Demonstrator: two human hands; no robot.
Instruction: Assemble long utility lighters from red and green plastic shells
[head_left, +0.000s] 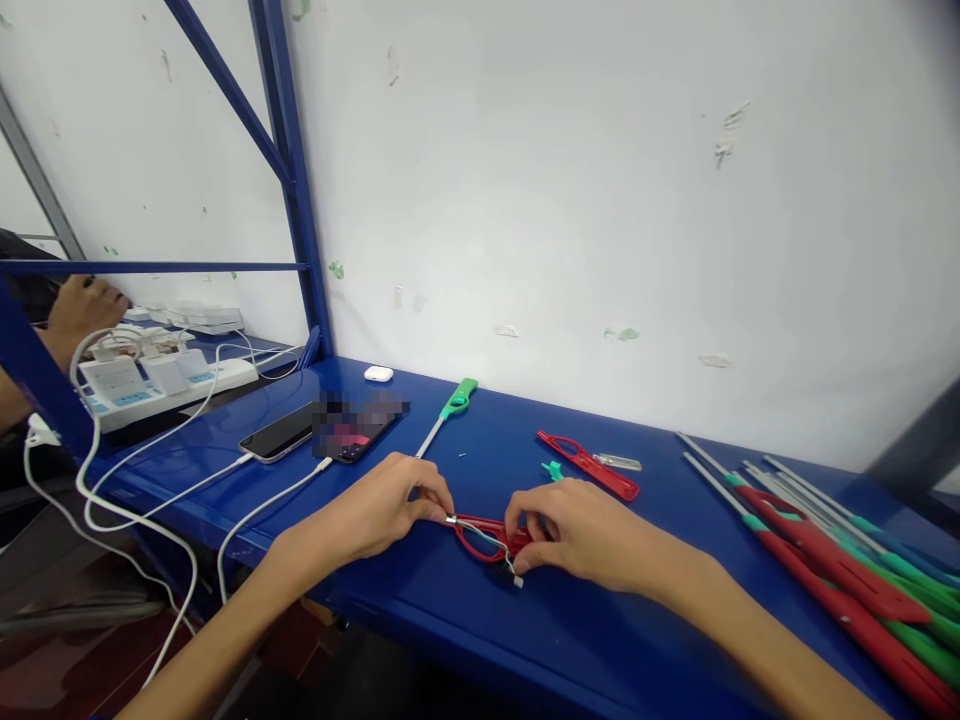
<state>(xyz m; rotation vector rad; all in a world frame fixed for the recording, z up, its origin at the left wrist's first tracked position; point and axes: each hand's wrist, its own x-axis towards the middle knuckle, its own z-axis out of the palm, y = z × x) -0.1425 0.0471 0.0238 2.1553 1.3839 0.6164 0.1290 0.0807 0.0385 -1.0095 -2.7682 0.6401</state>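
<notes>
My left hand (394, 505) pinches the metal tip end of a red plastic lighter shell (480, 532) that lies on the blue table (480, 620). My right hand (574, 530) is closed on the shell's other end, fingers pressed over it. A thin white wire with a small end piece (516, 578) runs along the shell and sticks out below my right fingers. Both hands rest on the tabletop close to its front edge.
A finished green lighter (448, 412), another red shell half (589, 465), a small green part (553, 470) and a clear part (618, 462) lie behind. Several red and green lighters (840, 560) are piled at right. Two phones (319, 430) charge at left; another person's hand (84, 308) is far left.
</notes>
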